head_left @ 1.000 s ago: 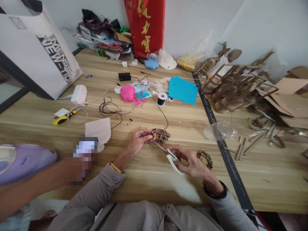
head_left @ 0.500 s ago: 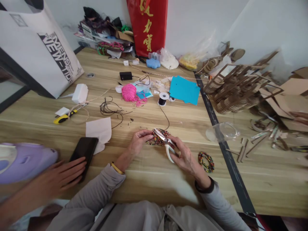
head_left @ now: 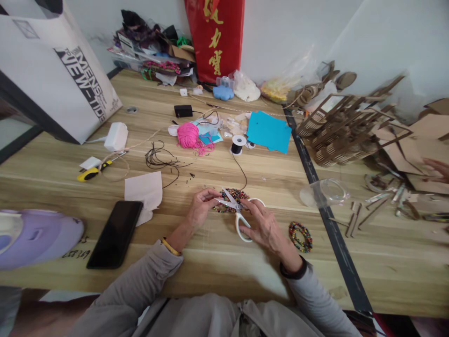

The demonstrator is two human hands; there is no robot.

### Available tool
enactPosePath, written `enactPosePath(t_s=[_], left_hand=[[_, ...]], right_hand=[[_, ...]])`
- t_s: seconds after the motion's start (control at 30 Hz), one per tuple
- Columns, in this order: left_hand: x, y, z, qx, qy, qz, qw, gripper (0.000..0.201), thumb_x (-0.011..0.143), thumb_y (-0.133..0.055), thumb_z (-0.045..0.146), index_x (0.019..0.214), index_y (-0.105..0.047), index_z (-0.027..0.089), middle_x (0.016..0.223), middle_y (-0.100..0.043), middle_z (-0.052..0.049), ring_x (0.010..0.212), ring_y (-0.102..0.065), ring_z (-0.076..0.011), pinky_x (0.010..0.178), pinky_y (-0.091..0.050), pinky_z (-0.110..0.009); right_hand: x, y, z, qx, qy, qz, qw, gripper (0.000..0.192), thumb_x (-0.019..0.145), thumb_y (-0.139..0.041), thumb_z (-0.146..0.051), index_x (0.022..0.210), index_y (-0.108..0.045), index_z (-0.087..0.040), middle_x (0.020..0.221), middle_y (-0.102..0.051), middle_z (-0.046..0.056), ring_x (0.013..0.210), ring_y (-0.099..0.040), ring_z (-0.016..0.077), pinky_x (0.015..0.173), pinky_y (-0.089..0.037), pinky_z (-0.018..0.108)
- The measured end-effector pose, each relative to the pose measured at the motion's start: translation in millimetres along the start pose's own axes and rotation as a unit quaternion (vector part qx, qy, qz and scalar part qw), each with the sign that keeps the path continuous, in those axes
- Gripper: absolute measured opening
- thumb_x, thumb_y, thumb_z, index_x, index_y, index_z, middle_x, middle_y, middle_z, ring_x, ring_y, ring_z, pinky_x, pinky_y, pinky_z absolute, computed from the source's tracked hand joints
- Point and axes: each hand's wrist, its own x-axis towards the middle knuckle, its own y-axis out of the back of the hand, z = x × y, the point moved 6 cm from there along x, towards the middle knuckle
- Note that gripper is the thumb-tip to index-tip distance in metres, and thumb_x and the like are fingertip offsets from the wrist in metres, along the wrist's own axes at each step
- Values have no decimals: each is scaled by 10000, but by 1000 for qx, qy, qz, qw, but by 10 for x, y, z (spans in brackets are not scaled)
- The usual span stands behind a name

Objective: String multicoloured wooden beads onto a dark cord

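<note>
Over the beads [head_left: 235,197], right hand [head_left: 264,225] holds scissors [head_left: 238,210] open.

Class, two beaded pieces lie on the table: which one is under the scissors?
The bead cluster between the two hands, beneath the open scissors. The other, a bead ring, lies apart by the right hand, untouched.

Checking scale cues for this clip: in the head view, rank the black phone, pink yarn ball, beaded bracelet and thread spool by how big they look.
1. Phone, clearly largest, though it also lies nearest the camera.
2. Pink yarn ball.
3. Beaded bracelet, close to the yarn ball, so that order is unsure.
4. Thread spool, smallest.
</note>
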Motion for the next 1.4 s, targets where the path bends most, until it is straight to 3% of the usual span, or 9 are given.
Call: enactPosePath(t_s=[0.53, 1.0, 1.4], left_hand=[[-19, -32, -15, 82, -15, -36, 996, 233, 535, -832, 236, 688, -690, 131, 700, -722, -27, 632, -657, -158, 623, -528, -263], [-10, -32, -53, 49, -1, -41, 998, 248, 529, -839, 238, 690, -690, 123, 665, -704, -27, 595, -633, -146, 600, -510, -255], [2, -29, -10, -10, 6, -29, 1000, 216, 530, -828, 209, 676, -699, 117, 660, -693, -25, 594, -612, -128, 599, -495, -248]], right_hand=[[12, 7, -44, -83, -7, -38, 996, 515, 910, -534, -323, 1385, -355, -237, 1148, -572, 119, 1008, -614, 250, 781, -559, 365], [36, 7, -77, -60, -7, -50, 997, 480, 925, -506, -301, 1378, -360, -237, 1062, -603, 110, 875, -634, 231, 714, -551, 343], [151, -62, -96, -63, 15, -40, 997, 433, 935, -482, -266, 1347, -366, -206, 1124, -587, 151, 955, -630, 270, 753, -571, 397]])
